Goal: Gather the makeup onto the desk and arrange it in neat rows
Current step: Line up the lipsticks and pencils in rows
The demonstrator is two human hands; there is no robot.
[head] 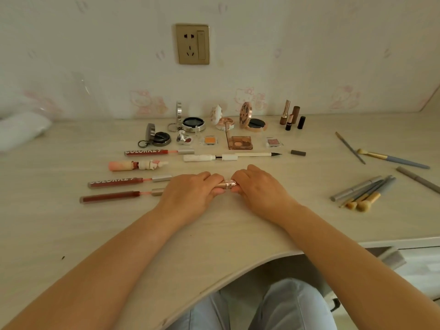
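I see my left hand (pixel 192 191) and right hand (pixel 258 186) both gripping a rose-gold lipstick tube (pixel 227 184) on the counter (pixel 71 234).

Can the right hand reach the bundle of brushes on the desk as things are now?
Probably yes. The bundle of brushes lies in the open beside the right hand, but its fingers first must release the pink tube.

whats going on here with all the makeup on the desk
A person is laying makeup out in rows on the desk. Both hands, left hand and right hand, grip a small rose-gold tube low over the desk's middle. Open compacts and lip gloss tubes are already lined up; a loose pile of makeup brushes at the right is not yet sorted.
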